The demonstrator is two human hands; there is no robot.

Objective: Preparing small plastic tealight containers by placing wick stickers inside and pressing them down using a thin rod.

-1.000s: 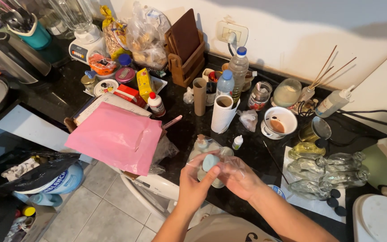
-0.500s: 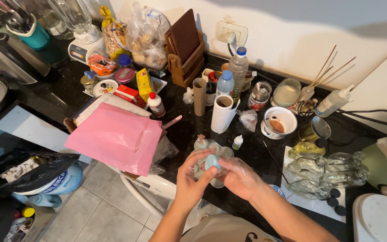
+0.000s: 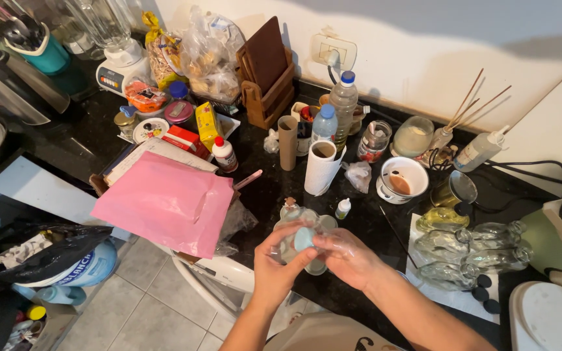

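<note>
- Your left hand point(image 3: 274, 263) pinches a pale blue cap point(image 3: 304, 238) over the counter point(image 3: 274, 182) edge.
- Your right hand point(image 3: 349, 257) wraps a clear bottle point(image 3: 294, 250), mostly hiding it.
- More clear bottles point(image 3: 469, 250) lie well apart, hard to count.

Home kitchen: dark stone desk point(image 3: 274, 188) crowded with a blender point(image 3: 115, 45), bagged food point(image 3: 206, 55), water bottles point(image 3: 343, 104), a used cup point(image 3: 403, 182) and a wall socket point(image 3: 332, 52), above tiled floor point(image 3: 131, 299).

A pale blue cap point(image 3: 304, 238) shows between the fingers point(image 3: 292, 260), on clear glass. Left of them lies a plain pink envelope point(image 3: 167, 203); beyond them a white paper roll point(image 3: 322, 168) on the black countertop point(image 3: 281, 188).
</note>
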